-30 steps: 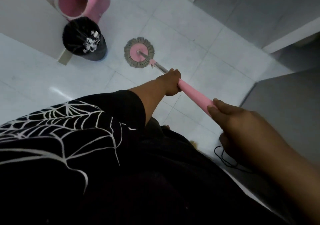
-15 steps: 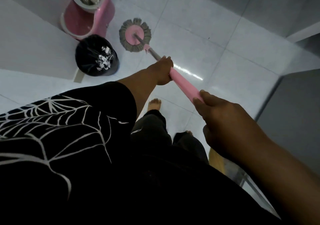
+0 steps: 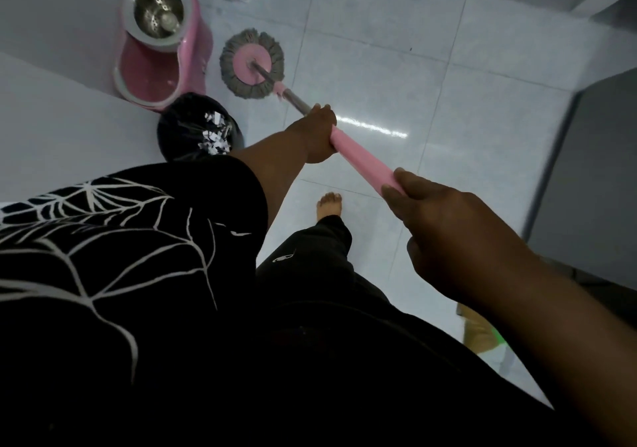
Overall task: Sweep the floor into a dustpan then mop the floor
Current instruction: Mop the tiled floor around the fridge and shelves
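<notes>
A spin mop with a round grey fringed head (image 3: 252,63) and a pink disc lies flat on the white tiled floor (image 3: 379,50). Its pink handle (image 3: 362,159) slants from the head down toward me. My left hand (image 3: 319,134) grips the handle where the metal rod meets the pink sleeve. My right hand (image 3: 444,226) holds the handle's near end. The mop head rests just right of the pink mop bucket (image 3: 162,43) with its steel spin basket.
A black-lined bin (image 3: 198,133) holding shredded paper stands in front of the bucket, left of my left arm. A white wall runs along the left. A grey panel (image 3: 593,178) borders the right. My bare foot (image 3: 329,205) is on the tiles.
The mop head has travelled up and left across the tiles toward the bucket and now sits beside it. My view has shifted forward; a bare foot has come into sight.
</notes>
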`<state>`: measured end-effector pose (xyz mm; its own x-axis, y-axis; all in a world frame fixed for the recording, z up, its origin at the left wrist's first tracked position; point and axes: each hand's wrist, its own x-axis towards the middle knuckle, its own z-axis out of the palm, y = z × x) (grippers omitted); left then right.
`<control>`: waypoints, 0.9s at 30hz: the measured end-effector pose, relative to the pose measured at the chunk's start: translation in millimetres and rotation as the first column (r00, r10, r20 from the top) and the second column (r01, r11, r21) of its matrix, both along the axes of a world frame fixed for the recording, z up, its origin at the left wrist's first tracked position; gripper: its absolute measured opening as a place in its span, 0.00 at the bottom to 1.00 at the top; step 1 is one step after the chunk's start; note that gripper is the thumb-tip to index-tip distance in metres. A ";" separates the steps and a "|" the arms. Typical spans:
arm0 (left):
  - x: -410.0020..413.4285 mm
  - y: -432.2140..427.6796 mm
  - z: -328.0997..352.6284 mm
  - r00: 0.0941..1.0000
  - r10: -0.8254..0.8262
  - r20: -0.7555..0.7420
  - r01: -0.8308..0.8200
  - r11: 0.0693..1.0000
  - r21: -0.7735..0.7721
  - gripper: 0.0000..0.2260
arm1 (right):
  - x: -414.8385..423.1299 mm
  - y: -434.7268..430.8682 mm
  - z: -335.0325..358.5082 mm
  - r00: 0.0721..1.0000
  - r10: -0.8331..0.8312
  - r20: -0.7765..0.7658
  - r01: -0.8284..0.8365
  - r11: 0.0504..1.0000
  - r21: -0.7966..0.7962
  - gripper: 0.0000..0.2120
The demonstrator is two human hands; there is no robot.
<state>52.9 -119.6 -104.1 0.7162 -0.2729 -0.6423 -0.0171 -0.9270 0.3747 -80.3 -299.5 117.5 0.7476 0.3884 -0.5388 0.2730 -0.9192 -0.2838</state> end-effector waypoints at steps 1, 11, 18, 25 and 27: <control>-7.9 -1.7 1.8 1.000 -0.009 -0.006 0.009 1.000 0.002 0.25 | -10.0 -0.2 0.8 1.000 -0.019 0.006 0.019 1.000 -0.003 0.27; -150.3 -30.1 25.0 0.966 -0.259 -0.010 0.256 0.960 -0.117 0.20 | -176.4 1.4 23.4 0.987 -0.163 0.014 0.164 0.983 -0.086 0.30; -239.6 -25.6 24.8 0.933 -0.361 0.013 0.358 0.921 -0.152 0.19 | -276.7 24.0 37.2 0.964 -0.265 -0.033 0.262 0.963 -0.061 0.29; -232.3 1.6 20.2 0.873 -0.487 -0.019 0.483 0.871 -0.088 0.23 | -280.8 66.5 40.0 0.935 -0.352 -0.049 0.350 0.935 -0.053 0.25; -219.2 12.1 17.5 0.869 -0.495 -0.002 0.493 0.865 -0.088 0.23 | -270.5 79.5 35.4 0.927 -0.371 -0.054 0.370 0.928 -0.039 0.26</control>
<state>-166.3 -107.4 -86.6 0.4586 -0.6396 -0.6169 -0.4553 -0.7653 0.4550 -350.8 -219.9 152.9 0.8016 0.0744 -0.5932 -0.1050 -0.9593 -0.2621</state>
